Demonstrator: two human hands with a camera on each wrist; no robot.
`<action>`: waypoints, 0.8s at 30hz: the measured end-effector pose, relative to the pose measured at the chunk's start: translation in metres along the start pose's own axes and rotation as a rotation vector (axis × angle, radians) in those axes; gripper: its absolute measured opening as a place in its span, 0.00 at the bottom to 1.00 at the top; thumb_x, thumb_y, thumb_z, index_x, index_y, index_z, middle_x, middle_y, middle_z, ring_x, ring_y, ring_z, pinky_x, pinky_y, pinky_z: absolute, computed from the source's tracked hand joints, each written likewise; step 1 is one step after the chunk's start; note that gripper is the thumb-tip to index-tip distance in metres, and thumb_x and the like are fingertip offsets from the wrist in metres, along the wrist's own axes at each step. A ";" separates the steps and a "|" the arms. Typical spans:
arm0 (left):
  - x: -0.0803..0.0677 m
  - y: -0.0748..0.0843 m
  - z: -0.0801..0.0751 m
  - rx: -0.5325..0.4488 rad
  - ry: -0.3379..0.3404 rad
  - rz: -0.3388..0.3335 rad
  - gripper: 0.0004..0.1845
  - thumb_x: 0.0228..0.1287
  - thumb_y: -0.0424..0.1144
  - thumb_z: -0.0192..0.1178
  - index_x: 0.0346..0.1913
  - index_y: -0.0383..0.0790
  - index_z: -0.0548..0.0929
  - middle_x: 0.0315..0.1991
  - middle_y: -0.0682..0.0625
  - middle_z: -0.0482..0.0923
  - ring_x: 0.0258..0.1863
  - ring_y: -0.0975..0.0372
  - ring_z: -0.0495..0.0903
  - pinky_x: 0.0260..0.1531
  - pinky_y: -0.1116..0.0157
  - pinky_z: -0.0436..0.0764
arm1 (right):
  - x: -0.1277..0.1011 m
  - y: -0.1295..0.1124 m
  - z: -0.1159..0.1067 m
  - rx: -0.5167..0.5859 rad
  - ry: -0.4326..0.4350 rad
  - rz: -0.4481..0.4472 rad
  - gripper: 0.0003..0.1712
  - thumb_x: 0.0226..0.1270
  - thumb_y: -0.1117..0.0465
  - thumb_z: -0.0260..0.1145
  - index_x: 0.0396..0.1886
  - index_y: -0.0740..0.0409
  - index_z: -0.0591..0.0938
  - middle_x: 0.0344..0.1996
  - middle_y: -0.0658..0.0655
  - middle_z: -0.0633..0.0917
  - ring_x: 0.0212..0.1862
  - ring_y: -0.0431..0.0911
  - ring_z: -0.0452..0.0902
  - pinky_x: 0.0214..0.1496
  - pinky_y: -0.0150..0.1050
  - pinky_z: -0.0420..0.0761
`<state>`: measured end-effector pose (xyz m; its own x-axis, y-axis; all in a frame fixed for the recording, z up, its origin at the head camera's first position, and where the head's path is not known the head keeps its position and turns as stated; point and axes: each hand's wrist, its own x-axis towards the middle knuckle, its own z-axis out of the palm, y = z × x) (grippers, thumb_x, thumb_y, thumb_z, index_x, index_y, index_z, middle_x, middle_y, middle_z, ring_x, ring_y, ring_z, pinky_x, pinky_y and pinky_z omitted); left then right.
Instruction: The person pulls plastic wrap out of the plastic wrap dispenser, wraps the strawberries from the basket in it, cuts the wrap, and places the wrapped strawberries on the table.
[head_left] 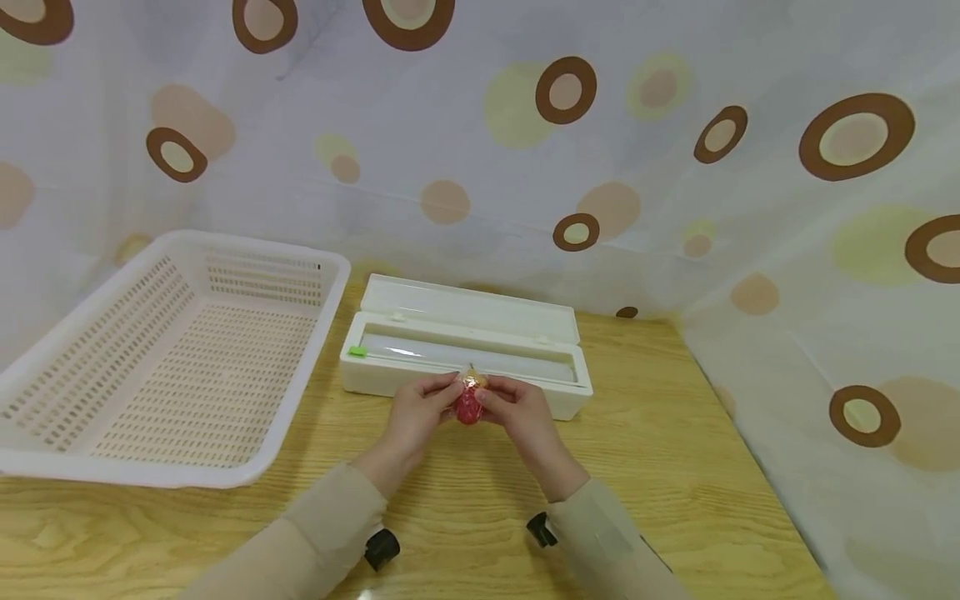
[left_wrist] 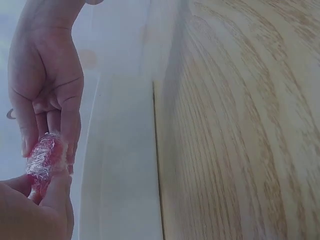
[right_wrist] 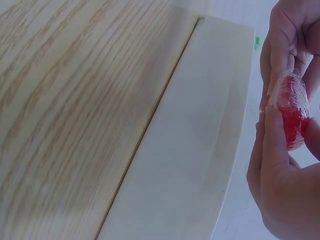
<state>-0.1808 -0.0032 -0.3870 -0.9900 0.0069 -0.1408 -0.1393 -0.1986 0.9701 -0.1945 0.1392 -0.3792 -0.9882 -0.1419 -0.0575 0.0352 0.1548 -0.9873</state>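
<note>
A small red, oval thing point(head_left: 469, 407) wrapped in clear cling film, yellowish at its top in the head view, is held up between both hands. My left hand point(head_left: 414, 423) pinches its left side with thumb and fingers, while my right hand point(head_left: 531, 421) pinches it from the right. In the left wrist view, crinkled film covers the wrapped red thing point(left_wrist: 47, 159). The right wrist view shows it point(right_wrist: 292, 112) glossy between the fingers. Just behind the hands stands a long white cling film box point(head_left: 468, 367), lid raised, a film roll point(head_left: 427, 350) inside.
A large white plastic basket point(head_left: 341, 271) with slotted walls stands at the left of the wooden table point(head_left: 660, 467). On the box's left end is a green slider point(head_left: 357, 352). Sheeting printed with circles point(head_left: 480, 133) hangs behind and along the right side.
</note>
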 end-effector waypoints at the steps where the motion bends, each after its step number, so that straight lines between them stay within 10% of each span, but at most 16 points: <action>1: 0.000 0.000 0.001 -0.004 0.006 0.009 0.16 0.66 0.31 0.54 0.53 0.25 0.76 0.53 0.32 0.76 0.42 0.63 0.81 0.45 0.66 0.82 | 0.000 0.000 0.000 -0.002 0.000 0.005 0.18 0.66 0.69 0.58 0.53 0.75 0.75 0.49 0.73 0.80 0.42 0.44 0.83 0.44 0.37 0.83; 10: 0.003 0.008 0.005 0.184 -0.032 0.082 0.18 0.68 0.39 0.53 0.55 0.32 0.77 0.53 0.39 0.78 0.49 0.56 0.78 0.50 0.61 0.79 | -0.005 -0.017 -0.023 -0.076 0.028 0.032 0.20 0.64 0.66 0.60 0.54 0.72 0.73 0.40 0.61 0.83 0.36 0.36 0.80 0.41 0.32 0.82; 18: 0.009 0.026 -0.020 0.278 0.065 0.125 0.18 0.70 0.41 0.46 0.55 0.35 0.77 0.57 0.41 0.75 0.50 0.55 0.75 0.52 0.57 0.74 | -0.009 -0.032 -0.109 0.023 0.185 0.033 0.09 0.68 0.62 0.57 0.43 0.63 0.71 0.29 0.41 0.78 0.32 0.33 0.78 0.37 0.28 0.81; 24: 0.011 0.032 -0.034 0.252 0.077 0.107 0.19 0.71 0.41 0.44 0.57 0.33 0.75 0.62 0.41 0.71 0.66 0.49 0.64 0.66 0.50 0.62 | 0.003 -0.013 -0.179 -0.058 0.302 0.181 0.35 0.67 0.54 0.59 0.66 0.71 0.60 0.26 0.37 0.77 0.30 0.29 0.78 0.38 0.25 0.81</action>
<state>-0.1952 -0.0424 -0.3639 -0.9962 -0.0778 -0.0399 -0.0443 0.0558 0.9975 -0.2249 0.3117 -0.3397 -0.9664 0.1873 -0.1761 0.2141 0.2076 -0.9545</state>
